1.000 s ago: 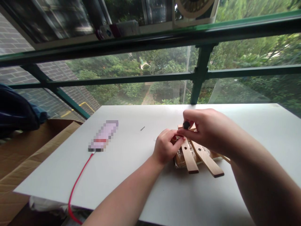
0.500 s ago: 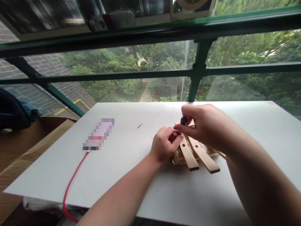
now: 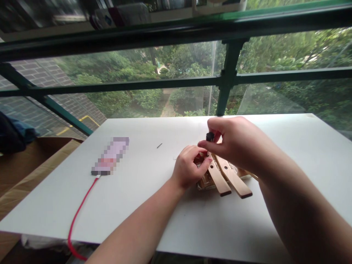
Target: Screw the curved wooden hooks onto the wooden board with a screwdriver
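Observation:
My right hand [image 3: 229, 137] is closed around the black handle of a screwdriver [image 3: 210, 137], which points down at the upper end of a wooden slat [image 3: 220, 181]. Curled at that same end, my left hand [image 3: 189, 165] grips the slat between thumb and fingers, close to the tool's tip. A second wooden slat [image 3: 237, 179] lies beside it at a slight angle. Each slat has a dark round hole. Beneath them is a wooden piece in clear wrapping [image 3: 205, 183], partly hidden by my hands. The tip of the screwdriver is hard to make out.
A thin screw [image 3: 159, 145] lies on the white table [image 3: 137, 198] left of my hands. Farther left, a blurred-out phone [image 3: 111, 156] is plugged into a red cable [image 3: 78, 209]. A green railing [image 3: 137, 88] runs behind the table; a cardboard box [image 3: 41, 172] stands at the left.
The whole view has shifted slightly, so everything sits a little farther left. Both hands keep their hold on the slat and the screwdriver.

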The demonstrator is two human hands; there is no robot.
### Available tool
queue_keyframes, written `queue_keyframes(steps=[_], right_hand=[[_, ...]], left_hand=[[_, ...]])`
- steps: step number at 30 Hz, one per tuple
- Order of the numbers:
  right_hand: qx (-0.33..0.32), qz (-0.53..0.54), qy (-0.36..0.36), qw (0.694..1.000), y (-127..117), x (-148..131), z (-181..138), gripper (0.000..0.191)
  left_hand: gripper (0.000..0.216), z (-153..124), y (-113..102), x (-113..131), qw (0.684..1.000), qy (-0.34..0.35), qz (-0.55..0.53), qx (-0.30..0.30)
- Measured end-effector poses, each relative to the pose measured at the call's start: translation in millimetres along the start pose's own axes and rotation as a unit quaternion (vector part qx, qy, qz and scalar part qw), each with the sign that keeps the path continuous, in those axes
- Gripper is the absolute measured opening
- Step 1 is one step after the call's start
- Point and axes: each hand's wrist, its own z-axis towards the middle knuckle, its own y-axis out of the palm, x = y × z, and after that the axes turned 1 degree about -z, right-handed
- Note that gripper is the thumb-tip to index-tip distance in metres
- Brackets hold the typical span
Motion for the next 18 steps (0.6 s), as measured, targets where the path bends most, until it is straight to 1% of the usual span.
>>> queue_keyframes(steps=[6, 9, 15, 18], right_hand=[[0.002, 0.009, 0.003, 1.0, -0.6, 1.8, -0.3, 0.031], [0.003, 0.011, 0.003, 1.0, -0.2, 2.7, -0.2, 0.031], [0.01, 0.015, -0.011, 1.0, 1.8, 3.5, -0.3, 0.031], [-0.009, 0.044, -0.057, 0.997, -3.7, 5.3, -3.0, 0.027]], left_hand=[[0.011, -0.3, -1.6, -0.3, 1.0, 0.002, 0.003, -0.012], [0.012, -0.4, -1.3, 0.8, 1.0, 0.007, 0.006, -0.006], [0.011, 0.3, 2.3, -2.7, 0.998, 0.027, 0.03, 0.047], [0.013, 0.6, 2.6, -6.2, 0.997, 0.027, 0.037, 0.057]])
